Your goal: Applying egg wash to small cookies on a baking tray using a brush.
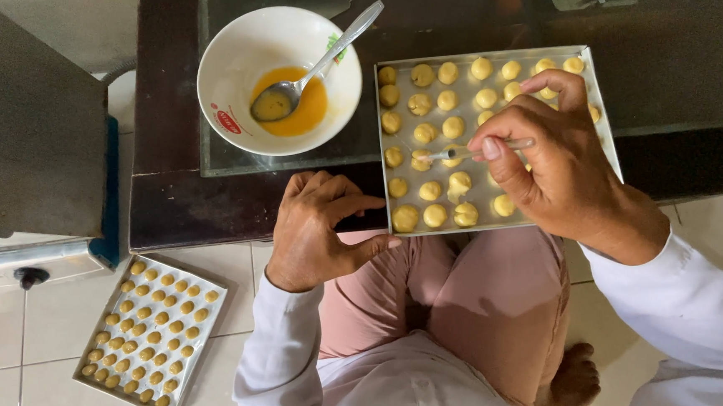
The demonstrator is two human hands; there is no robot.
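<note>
The right hand (pixel 555 162) is pinching a thin brush (pixel 467 150) and dabbing a dough ball in the metal tray (pixel 602 105) on the dark table (pixel 175 156). The left hand (pixel 317 231) is resting empty, loosely curled, touching the tray's near left corner. A white bowl (pixel 236 60) of yellow egg wash with a spoon (pixel 319 59) is sitting far left. Judging by their shine, some balls are looking glazed while others are looking dull. Another filled tray (pixel 88 374) is lying on the floor, near left

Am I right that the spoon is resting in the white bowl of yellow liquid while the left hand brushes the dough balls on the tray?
Not quite: the head view shows the right hand brushing the dough balls on the tray. The left hand only steadies its edge. The spoon does rest in the bowl.
</note>
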